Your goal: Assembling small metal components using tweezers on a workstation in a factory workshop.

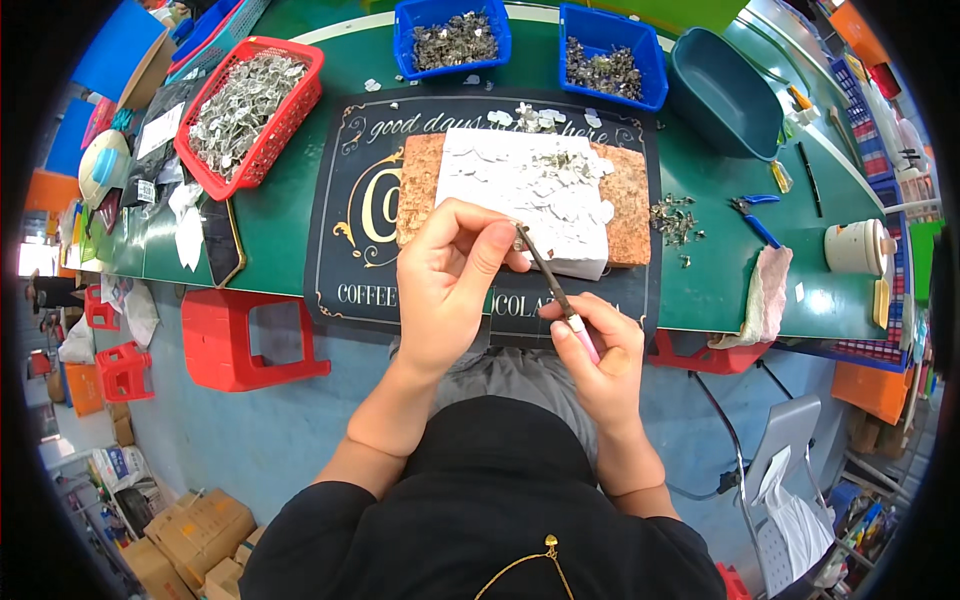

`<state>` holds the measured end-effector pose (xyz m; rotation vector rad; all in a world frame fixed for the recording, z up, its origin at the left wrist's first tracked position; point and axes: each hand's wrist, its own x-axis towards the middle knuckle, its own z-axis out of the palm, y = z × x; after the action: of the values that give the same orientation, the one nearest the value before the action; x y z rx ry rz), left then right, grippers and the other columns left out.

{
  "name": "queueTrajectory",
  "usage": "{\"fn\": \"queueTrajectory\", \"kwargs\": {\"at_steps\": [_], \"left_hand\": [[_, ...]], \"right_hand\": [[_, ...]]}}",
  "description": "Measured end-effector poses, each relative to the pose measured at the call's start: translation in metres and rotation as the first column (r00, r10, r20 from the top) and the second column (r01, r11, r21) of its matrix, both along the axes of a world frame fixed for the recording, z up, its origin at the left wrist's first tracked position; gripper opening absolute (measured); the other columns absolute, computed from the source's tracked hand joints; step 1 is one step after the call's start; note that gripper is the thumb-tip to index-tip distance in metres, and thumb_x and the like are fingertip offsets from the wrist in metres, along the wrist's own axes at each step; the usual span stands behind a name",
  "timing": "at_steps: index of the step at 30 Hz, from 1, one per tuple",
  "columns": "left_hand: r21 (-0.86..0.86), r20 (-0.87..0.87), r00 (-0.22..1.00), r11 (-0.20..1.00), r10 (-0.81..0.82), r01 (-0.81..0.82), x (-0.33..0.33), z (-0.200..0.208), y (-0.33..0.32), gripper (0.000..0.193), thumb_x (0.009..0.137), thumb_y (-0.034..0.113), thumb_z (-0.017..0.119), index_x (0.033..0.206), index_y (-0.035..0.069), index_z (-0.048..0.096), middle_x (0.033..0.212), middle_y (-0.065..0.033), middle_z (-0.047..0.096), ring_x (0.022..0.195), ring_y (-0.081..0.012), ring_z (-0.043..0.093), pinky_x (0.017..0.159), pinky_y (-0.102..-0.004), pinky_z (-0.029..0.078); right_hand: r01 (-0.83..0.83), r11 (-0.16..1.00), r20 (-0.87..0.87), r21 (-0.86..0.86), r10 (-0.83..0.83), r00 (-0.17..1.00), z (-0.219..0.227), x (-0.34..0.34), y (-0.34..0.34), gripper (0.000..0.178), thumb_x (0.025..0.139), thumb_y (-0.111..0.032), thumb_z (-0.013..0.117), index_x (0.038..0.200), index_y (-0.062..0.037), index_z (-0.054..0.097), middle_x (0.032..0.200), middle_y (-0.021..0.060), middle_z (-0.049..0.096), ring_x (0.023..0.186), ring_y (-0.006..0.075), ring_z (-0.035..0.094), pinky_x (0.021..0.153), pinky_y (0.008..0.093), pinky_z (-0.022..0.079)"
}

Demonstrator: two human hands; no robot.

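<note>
My left hand (442, 285) is raised over the front of the work spot, thumb and fingers pinched on a small metal piece (519, 238). Its exact shape is too small to make out. In my right hand (608, 362) is a slim dark tool (549, 276) with a pink and white grip, its tip touching or nearly touching the piece. Beyond both hands lies a white slab (480, 170) with several small white and metal bits spread over it. The slab rests on a rough brown board (628, 200) on a black printed mat (350, 270).
A red basket (300, 110) of metal parts stands at left, near a phone (222, 240). Two blue bins (404, 40) with metal parts and a dark green tub (715, 90) line the back. Loose parts (678, 218), pliers (755, 218), a cloth (768, 290) and a white jar (855, 248) lie right.
</note>
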<state>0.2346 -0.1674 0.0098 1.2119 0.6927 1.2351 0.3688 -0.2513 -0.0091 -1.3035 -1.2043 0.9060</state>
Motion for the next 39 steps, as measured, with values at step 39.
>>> {"fn": "queueTrajectory", "kwargs": {"at_steps": [39], "left_hand": [[-0.198, 0.317, 0.928, 0.944, -0.193, 0.264, 0.007, -0.025, -0.002, 0.025, 0.094, 0.023, 0.047, 0.09, -0.001, 0.051, 0.078, -0.0091, 0.057, 0.073, -0.0165, 0.059, 0.066, -0.0269, 0.048]], "right_hand": [[-0.703, 0.704, -0.986, 0.105, -0.016, -0.163, -0.022, -0.003, -0.01, 0.024, 0.089, -0.023, 0.05, 0.089, 0.001, 0.055, 0.063, -0.0005, 0.039, 0.052, 0.006, 0.032, 0.043, 0.0182, 0.025]]}}
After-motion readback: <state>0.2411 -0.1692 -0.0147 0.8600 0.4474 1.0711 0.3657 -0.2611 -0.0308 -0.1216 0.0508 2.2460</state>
